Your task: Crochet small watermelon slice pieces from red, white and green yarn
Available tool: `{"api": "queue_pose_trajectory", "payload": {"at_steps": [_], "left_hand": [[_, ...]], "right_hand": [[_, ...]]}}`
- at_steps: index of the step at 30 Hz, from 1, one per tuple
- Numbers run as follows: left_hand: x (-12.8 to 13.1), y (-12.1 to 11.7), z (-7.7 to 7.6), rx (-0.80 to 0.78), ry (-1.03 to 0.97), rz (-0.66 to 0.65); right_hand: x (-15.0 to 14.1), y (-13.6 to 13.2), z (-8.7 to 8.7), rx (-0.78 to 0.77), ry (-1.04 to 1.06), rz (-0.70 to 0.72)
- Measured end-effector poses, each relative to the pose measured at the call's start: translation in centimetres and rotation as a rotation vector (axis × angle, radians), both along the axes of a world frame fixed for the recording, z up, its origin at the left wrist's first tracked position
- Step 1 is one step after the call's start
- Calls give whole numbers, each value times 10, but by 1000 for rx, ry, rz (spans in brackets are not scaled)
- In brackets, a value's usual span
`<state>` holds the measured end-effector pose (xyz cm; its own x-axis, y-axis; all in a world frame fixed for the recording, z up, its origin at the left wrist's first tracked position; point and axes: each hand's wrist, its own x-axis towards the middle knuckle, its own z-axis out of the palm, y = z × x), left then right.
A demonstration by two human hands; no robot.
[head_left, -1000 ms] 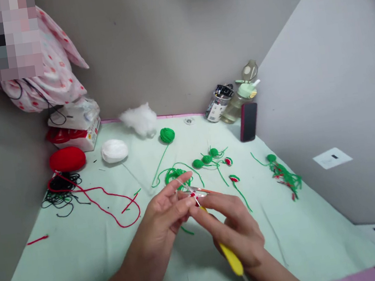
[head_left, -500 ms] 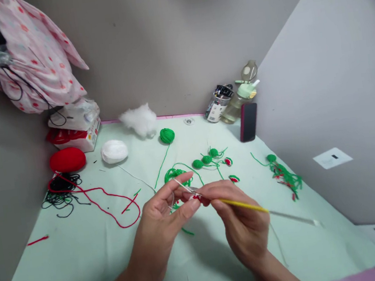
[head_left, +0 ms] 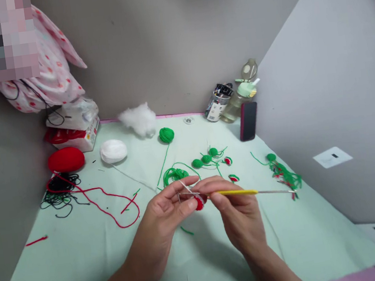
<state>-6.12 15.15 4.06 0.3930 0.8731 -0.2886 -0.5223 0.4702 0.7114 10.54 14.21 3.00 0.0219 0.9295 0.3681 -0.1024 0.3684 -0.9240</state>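
Between thumb and fingers, my left hand (head_left: 164, 215) pinches a small red and white crochet piece (head_left: 199, 202). White yarn (head_left: 185, 186) runs over its raised index finger and trails back to the white yarn ball (head_left: 113, 151). My right hand (head_left: 241, 216) is closed round the yellow handle of a crochet hook (head_left: 237, 193). The hook's slim metal tip meets the white yarn at the piece, while its other metal end points out to the right. Behind my hands lies a loose tangle of green yarn (head_left: 175, 175), partly covered by the left fingers.
On the left sit a red yarn ball (head_left: 66, 160) and tangled black yarn (head_left: 63, 182). White stuffing (head_left: 139, 120) and a green ball (head_left: 166, 135) lie at the back. Small green crochet balls (head_left: 206, 159), a phone (head_left: 249, 121), a bottle (head_left: 237, 101) and green scraps (head_left: 287, 174) are rightward.
The hook has swung closer to level, its far end rising. The crochet piece has turned, showing more of its red face. My right hand has shifted slightly left.
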Motion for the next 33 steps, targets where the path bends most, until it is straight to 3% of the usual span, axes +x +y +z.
{"api": "queue_pose_trajectory", "payload": {"at_steps": [7, 10, 17, 22, 26, 30, 33], "left_hand": [[-1, -2, -2, 20, 107, 7], [-2, -2, 1, 44, 150, 22], [-4, -3, -1, 103, 250, 79], [-3, -4, -3, 289, 461, 177], [0, -6, -3, 224, 431, 207], [1, -5, -3, 156, 341, 209], [1, -6, -3, 228, 444, 267]], "right_hand": [[3, 0, -2, -127, 137, -1], [5, 0, 0, -106, 129, -8], [7, -8, 4, 101, -166, -97], [8, -13, 2, 379, -487, -94], [9, -14, -2, 537, -685, -155], [8, -9, -2, 447, -510, -152], [7, -6, -1, 339, -340, -132]]}}
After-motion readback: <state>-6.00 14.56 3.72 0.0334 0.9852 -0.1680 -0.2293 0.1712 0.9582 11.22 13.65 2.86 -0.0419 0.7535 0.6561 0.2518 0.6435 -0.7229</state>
